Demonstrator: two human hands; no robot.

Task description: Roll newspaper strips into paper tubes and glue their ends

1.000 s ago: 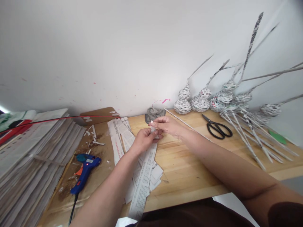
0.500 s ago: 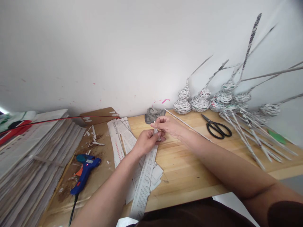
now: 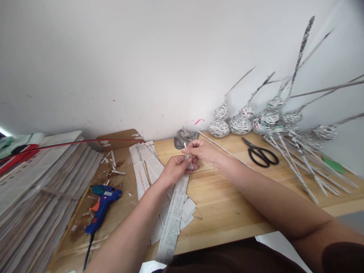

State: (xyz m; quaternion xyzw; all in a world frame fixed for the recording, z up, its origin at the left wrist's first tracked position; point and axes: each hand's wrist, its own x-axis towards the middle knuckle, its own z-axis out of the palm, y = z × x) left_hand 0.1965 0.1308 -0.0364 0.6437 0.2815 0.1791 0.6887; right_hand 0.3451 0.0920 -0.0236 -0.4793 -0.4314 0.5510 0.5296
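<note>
over the middle of the bench (image 3: pixel 216 212), hold one newspaper strip (image 3: pixel 172 220) in both hands: grip the far part with the left hand (image 3: pixel 176 169) and, just beyond, pinch close to its narrow white tip (image 3: pixel 185 145) with the right hand (image 3: pixel 200 151). trace its long axis from the near edge, slightly rightward, toward the white, pink-marked wall (image 3: pixel 156 68), tip pointing away. see pale wood, with a brown sheet (image 3: pixel 125 197) at left beneath one blue glue gun (image 3: pixel 102 210). count one pair of black scissors (image 3: pixel 257 152), one grey cloth (image 3: pixel 186 139), one paper stack (image 3: pixel 57 197) and at least five woven paper gourds (image 3: pixel 218 128); cannot count the overlapping paper rods (image 3: pixel 292 162).
</note>
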